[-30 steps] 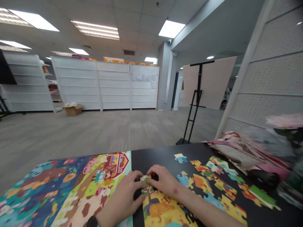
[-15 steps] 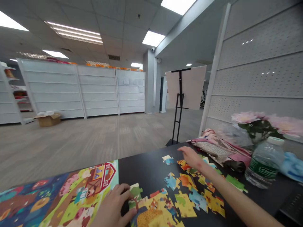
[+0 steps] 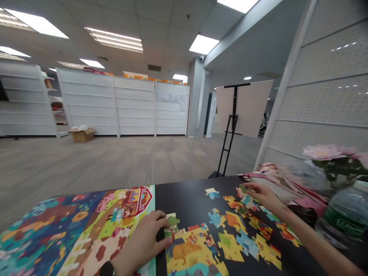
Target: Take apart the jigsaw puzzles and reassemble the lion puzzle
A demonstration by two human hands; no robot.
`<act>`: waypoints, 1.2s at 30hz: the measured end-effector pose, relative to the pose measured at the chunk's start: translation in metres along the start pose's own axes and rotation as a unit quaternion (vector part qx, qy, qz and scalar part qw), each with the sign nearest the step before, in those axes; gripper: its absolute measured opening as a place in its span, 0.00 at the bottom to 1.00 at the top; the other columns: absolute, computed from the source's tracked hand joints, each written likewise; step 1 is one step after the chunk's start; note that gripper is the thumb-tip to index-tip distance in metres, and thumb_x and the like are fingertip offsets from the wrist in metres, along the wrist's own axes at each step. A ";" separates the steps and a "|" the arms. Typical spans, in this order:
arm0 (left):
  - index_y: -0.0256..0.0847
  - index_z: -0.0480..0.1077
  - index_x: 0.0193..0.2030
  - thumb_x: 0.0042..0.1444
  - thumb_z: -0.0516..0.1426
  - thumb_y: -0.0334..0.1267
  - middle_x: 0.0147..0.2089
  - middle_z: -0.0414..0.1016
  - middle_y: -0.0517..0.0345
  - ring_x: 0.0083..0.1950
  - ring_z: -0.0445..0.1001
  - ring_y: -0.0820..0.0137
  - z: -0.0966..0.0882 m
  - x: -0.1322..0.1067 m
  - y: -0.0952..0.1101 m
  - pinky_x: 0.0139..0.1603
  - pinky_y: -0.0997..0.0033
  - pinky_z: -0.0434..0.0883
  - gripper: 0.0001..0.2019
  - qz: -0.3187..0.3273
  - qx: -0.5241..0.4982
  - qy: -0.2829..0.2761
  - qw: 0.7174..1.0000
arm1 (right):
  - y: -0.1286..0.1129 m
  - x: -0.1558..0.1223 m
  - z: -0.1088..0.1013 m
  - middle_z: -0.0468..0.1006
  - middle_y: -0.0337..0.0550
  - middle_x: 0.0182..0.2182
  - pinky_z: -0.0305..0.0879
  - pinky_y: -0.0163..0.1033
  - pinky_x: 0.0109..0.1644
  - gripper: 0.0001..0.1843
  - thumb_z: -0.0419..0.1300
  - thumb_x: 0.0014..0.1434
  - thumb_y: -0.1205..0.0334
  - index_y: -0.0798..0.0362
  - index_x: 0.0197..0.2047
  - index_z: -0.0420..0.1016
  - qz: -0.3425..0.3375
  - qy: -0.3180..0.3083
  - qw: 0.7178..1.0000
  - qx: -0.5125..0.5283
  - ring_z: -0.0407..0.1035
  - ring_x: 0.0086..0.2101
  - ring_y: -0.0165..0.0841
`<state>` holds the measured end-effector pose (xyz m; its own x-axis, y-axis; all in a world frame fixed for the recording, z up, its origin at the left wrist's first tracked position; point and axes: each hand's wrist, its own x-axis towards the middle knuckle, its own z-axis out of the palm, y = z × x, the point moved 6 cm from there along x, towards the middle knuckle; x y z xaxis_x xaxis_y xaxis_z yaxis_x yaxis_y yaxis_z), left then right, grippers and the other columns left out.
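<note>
Right hand (image 3: pixel 265 196) shifted rightward, fingers (image 3: pixel 251 186) partly hiding puzzle piece (image 3: pixel 240 189).

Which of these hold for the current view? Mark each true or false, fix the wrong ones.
1. The right hand has its fingertips at a puzzle piece. True.
2. The left hand is touching the flowers. False: the left hand is at the left edge of the joined puzzle.
3. The person wears a dark watch. True.
4. The bottle has a red label. False: the bottle has a green one.
5. The cardboard box stands on the floor. True.
</note>
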<state>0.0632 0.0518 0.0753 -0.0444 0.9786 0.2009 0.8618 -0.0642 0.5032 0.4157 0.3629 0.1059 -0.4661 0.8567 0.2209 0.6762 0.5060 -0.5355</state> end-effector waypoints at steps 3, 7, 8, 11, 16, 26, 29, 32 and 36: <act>0.48 0.77 0.44 0.56 0.65 0.43 0.53 0.72 0.55 0.53 0.71 0.60 -0.001 0.000 -0.001 0.57 0.61 0.68 0.10 0.002 -0.005 0.006 1.000 | -0.081 -0.011 0.044 0.79 0.46 0.37 0.69 0.39 0.36 0.26 0.51 0.63 0.47 0.53 0.54 0.77 -0.087 -0.088 0.986 0.109 0.72 0.33 0.36; 0.48 0.76 0.45 0.56 0.66 0.43 0.54 0.71 0.56 0.54 0.71 0.60 0.000 -0.001 -0.002 0.56 0.62 0.68 0.10 0.003 -0.003 0.011 1.000 | -0.199 -0.033 0.105 0.79 0.41 0.38 0.67 0.35 0.40 0.17 0.56 0.60 0.61 0.49 0.50 0.80 -0.232 -0.218 0.938 0.136 0.72 0.36 0.33; 0.48 0.76 0.45 0.56 0.67 0.43 0.54 0.71 0.56 0.54 0.71 0.60 0.000 -0.001 -0.002 0.56 0.62 0.68 0.11 0.002 0.000 0.012 1.000 | -0.221 -0.036 0.117 0.79 0.40 0.38 0.66 0.34 0.40 0.18 0.56 0.59 0.64 0.48 0.50 0.79 -0.255 -0.251 0.925 0.128 0.72 0.36 0.32; 0.49 0.76 0.45 0.54 0.68 0.43 0.53 0.72 0.57 0.53 0.71 0.59 0.001 -0.001 -0.003 0.56 0.62 0.68 0.12 -0.001 0.005 0.015 1.000 | -0.258 -0.037 0.143 0.80 0.36 0.35 0.64 0.32 0.38 0.22 0.55 0.55 0.71 0.48 0.52 0.76 -0.286 -0.319 0.899 0.085 0.73 0.34 0.30; 0.48 0.75 0.44 0.53 0.69 0.43 0.51 0.72 0.58 0.51 0.71 0.60 0.000 0.001 -0.003 0.54 0.62 0.68 0.13 0.004 0.003 0.014 1.000 | -0.265 -0.034 0.156 0.80 0.36 0.42 0.63 0.35 0.46 0.23 0.58 0.53 0.73 0.45 0.51 0.75 -0.316 -0.317 0.894 0.003 0.71 0.42 0.34; 0.51 0.69 0.59 0.58 0.61 0.37 0.63 0.68 0.54 0.61 0.66 0.56 0.001 -0.002 0.009 0.62 0.55 0.65 0.21 0.034 0.019 -0.008 0.999 | -0.237 -0.032 0.169 0.76 0.40 0.43 0.64 0.39 0.49 0.19 0.72 0.49 0.63 0.50 0.45 0.76 -0.322 -0.238 0.916 0.009 0.70 0.44 0.36; 0.56 0.62 0.66 0.60 0.55 0.32 0.69 0.62 0.59 0.67 0.62 0.56 0.009 -0.004 0.021 0.66 0.51 0.63 0.28 0.082 0.043 -0.041 0.995 | -0.232 -0.043 0.173 0.78 0.39 0.39 0.65 0.38 0.50 0.13 0.72 0.51 0.61 0.50 0.41 0.79 -0.316 -0.219 0.923 0.004 0.71 0.44 0.36; 0.54 0.64 0.66 0.62 0.51 0.30 0.69 0.64 0.61 0.67 0.63 0.56 0.017 -0.003 0.025 0.67 0.51 0.63 0.26 0.098 0.071 -0.061 0.991 | -0.226 -0.053 0.172 0.80 0.38 0.39 0.65 0.36 0.53 0.05 0.68 0.56 0.61 0.48 0.37 0.81 -0.304 -0.195 0.932 0.005 0.73 0.45 0.35; 0.50 0.67 0.64 0.64 0.53 0.35 0.69 0.66 0.57 0.68 0.63 0.53 0.022 0.000 0.025 0.66 0.48 0.64 0.22 0.081 0.099 -0.078 0.989 | -0.190 -0.040 0.138 0.81 0.40 0.44 0.65 0.36 0.56 0.14 0.54 0.64 0.67 0.48 0.45 0.80 -0.248 -0.127 0.960 0.003 0.74 0.46 0.33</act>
<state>0.0954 0.0549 0.0696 0.1672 0.9780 0.1245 0.9343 -0.1975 0.2969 0.2273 0.2186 0.0858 -0.8552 0.4573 0.2437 0.3320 0.8446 -0.4200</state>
